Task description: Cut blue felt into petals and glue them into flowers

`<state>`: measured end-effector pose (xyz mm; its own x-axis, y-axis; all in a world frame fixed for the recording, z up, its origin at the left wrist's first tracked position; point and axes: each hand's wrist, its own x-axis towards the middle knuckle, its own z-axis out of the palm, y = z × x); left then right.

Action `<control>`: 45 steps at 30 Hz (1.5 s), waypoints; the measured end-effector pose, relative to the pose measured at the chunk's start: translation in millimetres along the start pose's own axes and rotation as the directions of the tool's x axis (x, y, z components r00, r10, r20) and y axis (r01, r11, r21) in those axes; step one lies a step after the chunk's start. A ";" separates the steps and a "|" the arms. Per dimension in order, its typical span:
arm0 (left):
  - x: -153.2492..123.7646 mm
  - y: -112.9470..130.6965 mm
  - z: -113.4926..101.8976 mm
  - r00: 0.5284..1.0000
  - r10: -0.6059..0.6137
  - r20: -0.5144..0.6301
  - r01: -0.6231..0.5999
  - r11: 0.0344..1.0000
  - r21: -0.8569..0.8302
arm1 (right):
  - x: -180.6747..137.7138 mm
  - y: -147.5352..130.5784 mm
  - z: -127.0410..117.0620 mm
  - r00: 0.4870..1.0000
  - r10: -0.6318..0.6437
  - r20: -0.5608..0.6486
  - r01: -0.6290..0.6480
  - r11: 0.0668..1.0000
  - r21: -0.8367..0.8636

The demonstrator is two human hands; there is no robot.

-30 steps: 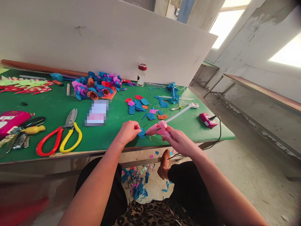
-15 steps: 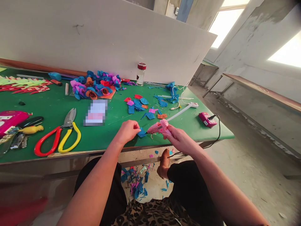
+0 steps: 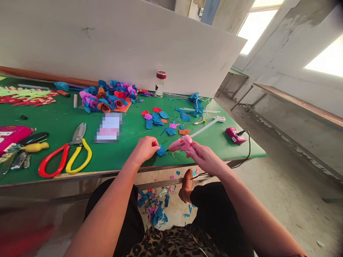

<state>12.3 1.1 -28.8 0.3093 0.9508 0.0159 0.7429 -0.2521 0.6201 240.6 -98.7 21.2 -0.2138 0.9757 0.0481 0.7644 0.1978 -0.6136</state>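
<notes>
Near the front edge of the green table, my left hand (image 3: 147, 148) pinches a small blue paper piece (image 3: 162, 151) between thumb and fingers. My right hand (image 3: 201, 154) is wrapped round the handle of a pink glue gun (image 3: 179, 144), with a long pale glue stick (image 3: 204, 127) coming out of its back end. The gun's dark nozzle points left, right beside the blue piece; whether they touch I cannot tell. Just beyond my hands lie loose blue, red, pink and orange paper pieces (image 3: 158, 119).
Red-and-yellow-handled scissors (image 3: 76, 144) lie at the left, near a pile of paper flowers (image 3: 108, 96). A red-lidded jar (image 3: 160, 84) stands by the white board (image 3: 128, 46). A magenta power box (image 3: 235, 136) with a black cord sits at the right edge. Scraps (image 3: 157, 210) litter the floor.
Almost nothing differs. Both hands, the blue paper piece and the glue gun hold nearly the same place; the view has shifted very slightly.
</notes>
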 end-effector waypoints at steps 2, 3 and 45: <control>-0.2 -0.4 0.0 1.000 0.002 -0.001 -0.002 1.000 -0.011 | -1.9 0.4 -2.1 0.999 0.042 -0.028 -0.040 0.996 0.079; -0.4 -0.6 0.1 1.000 0.003 0.000 -0.003 1.000 -0.018 | -3.3 0.9 -3.1 0.996 0.077 -0.043 -0.070 0.987 0.143; -14.6 -4.6 -31.9 0.971 -0.009 0.238 0.207 0.527 -0.825 | 39.7 45.4 3.2 0.903 0.009 -0.430 0.055 0.989 0.137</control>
<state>-14.6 -5.9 -6.9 0.4354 0.8827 -0.1769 -0.0342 0.2126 0.9765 264.9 -51.3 -7.2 0.0758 0.9232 0.3767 0.6614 0.2362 -0.7119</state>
